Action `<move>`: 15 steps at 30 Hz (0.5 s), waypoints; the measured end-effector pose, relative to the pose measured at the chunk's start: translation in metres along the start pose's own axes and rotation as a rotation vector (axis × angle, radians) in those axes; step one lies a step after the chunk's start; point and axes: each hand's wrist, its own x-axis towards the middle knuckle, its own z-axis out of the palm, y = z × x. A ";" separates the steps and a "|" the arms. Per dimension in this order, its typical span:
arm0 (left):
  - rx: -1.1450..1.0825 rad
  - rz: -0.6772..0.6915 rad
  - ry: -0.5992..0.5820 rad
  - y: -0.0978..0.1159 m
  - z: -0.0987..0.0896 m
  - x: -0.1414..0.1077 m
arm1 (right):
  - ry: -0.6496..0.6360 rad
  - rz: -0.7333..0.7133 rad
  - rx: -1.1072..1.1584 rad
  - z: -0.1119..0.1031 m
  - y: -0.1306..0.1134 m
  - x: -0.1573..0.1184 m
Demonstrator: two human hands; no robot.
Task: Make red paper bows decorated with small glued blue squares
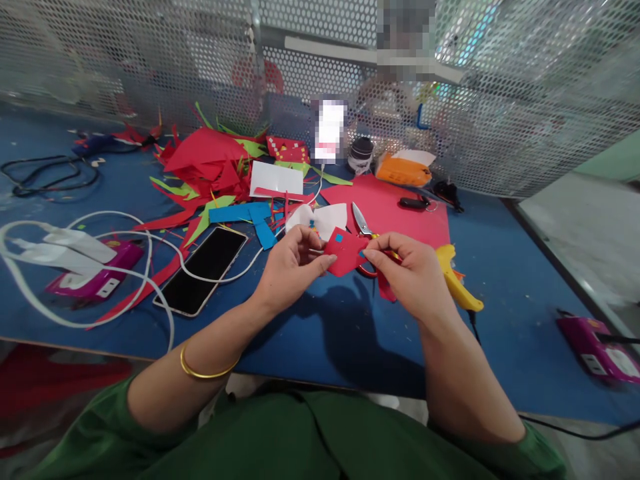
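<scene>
A small red paper piece with a blue square on it is held up between both hands above the blue table. My left hand pinches its left edge between thumb and fingers. At its right side my right hand is closed, thumb against forefinger, with a small blue bit at the fingertips. Scissors with red and yellow handles lie just behind, partly hidden by the right hand. Behind the left hand rests a white paper with small coloured bits on it.
Red and green paper scraps lie at the back left, blue strips nearer. A black phone, white cables and a purple power strip are on the left. A yellow glue gun lies right, before a red sheet.
</scene>
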 end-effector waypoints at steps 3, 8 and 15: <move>-0.048 -0.105 -0.010 0.001 0.001 0.001 | 0.001 -0.002 -0.013 0.003 0.002 -0.001; -0.073 -0.223 -0.055 0.005 0.002 0.000 | -0.004 -0.016 -0.026 0.005 0.002 -0.003; -0.093 -0.269 -0.037 0.007 0.003 -0.002 | 0.162 -0.188 0.004 0.021 -0.002 -0.008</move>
